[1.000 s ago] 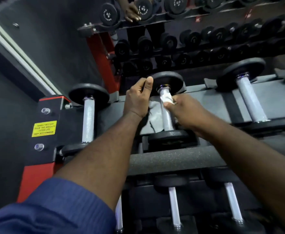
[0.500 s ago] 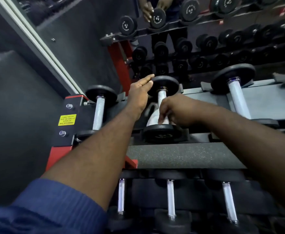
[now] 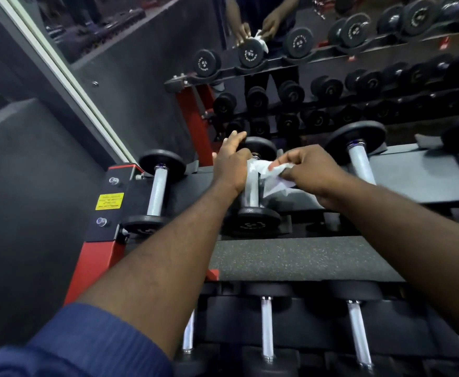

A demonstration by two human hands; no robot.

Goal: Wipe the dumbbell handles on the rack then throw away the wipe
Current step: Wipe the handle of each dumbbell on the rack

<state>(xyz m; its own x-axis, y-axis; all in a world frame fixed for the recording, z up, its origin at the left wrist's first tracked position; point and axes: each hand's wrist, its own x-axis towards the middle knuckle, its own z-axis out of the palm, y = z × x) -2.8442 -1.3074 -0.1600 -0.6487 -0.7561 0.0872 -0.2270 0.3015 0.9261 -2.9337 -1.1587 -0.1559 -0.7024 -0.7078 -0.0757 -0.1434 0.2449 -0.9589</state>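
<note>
A small black dumbbell point(image 3: 254, 221) with a silver handle point(image 3: 251, 195) lies on the top shelf of the rack point(image 3: 418, 183), in the middle of the view. My left hand point(image 3: 229, 161) rests against its far plate and the left side of the handle, fingers mostly straight. My right hand point(image 3: 304, 165) pinches a crumpled white wipe point(image 3: 270, 176) that lies against the upper right side of the handle. Another dumbbell point(image 3: 156, 191) sits to the left and one point(image 3: 359, 156) to the right on the same shelf.
Lower shelves hold more dumbbells point(image 3: 266, 327) below a speckled grey front rail point(image 3: 291, 257). A mirror point(image 3: 331, 63) behind the rack reflects the weights and my hands. The red rack frame point(image 3: 95, 265) and a dark wall stand at the left.
My right hand has drawn up from low on the handle toward its far end, and the wipe now hangs out to the right. The left hand stays at the far plate.
</note>
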